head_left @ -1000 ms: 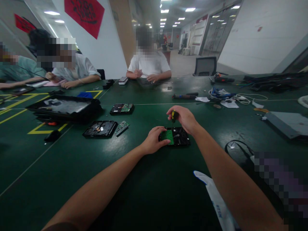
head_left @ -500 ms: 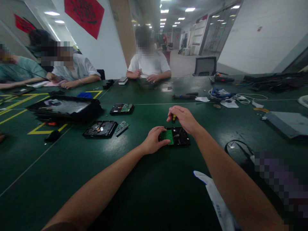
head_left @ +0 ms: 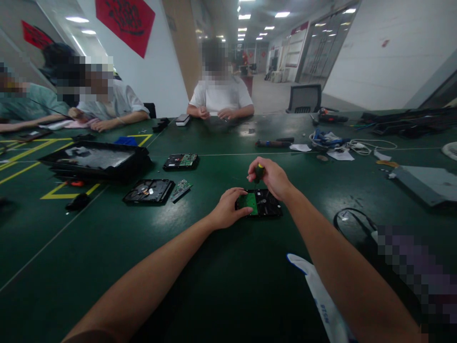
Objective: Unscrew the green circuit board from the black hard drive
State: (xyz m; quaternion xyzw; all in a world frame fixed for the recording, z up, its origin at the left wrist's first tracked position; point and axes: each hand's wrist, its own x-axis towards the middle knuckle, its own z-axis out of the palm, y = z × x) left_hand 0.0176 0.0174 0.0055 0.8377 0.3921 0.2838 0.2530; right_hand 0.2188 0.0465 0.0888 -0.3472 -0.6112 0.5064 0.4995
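Observation:
A black hard drive [head_left: 270, 204] with a green circuit board [head_left: 249, 202] lies flat on the dark green table [head_left: 221, 267]. My left hand [head_left: 229, 208] grips its left end, thumb on the near side of the board and fingers at the far edge. Above the drive, my right hand [head_left: 272, 177] is closed round a yellow and black screwdriver [head_left: 259, 173], held upright with its shaft pointing down at the board's right edge. Whether the tip touches a screw is too small to tell.
Left of my hands are an opened drive [head_left: 148, 192], a loose circuit board [head_left: 181, 190], another drive [head_left: 181, 161] and black trays [head_left: 96, 159]. A metal case [head_left: 428, 185] and a white glove-like item [head_left: 317, 290] lie right. Several people sit across the table.
The screwdriver's handle has turned and tilted slightly in my right hand, whose fingers have shifted. My left hand and the drive have stayed in place.

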